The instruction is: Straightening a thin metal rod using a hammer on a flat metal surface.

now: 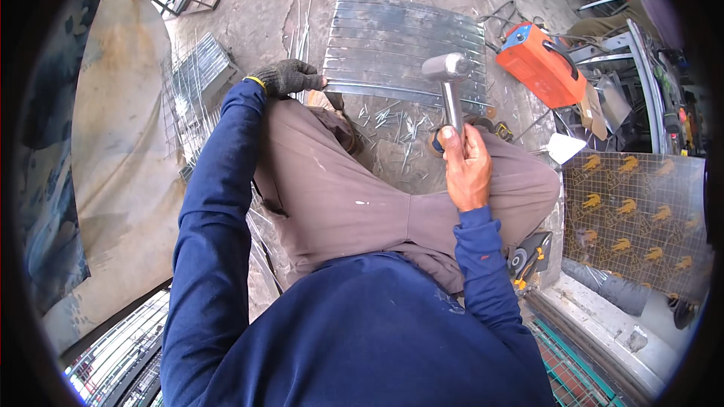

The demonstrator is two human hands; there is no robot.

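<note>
1. Hammer [451, 99] stood head-up in the right hand [467, 164], fingers and thumb closed snugly around its handle, head sticking out past the grip.
2. Left hand [287, 78], gloved, had its fingertips at the near-left corner of the panel [400, 45]; couldn't tell if it was pinching anything.

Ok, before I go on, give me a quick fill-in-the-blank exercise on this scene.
1. The hammer is held in the ____.
2. The glove is worn on the ____.
3. The machine to the right of the slatted panel is mostly ____.
4. Both sleeves are dark ____.

Missing words: right hand; left hand; orange; blue.
</note>
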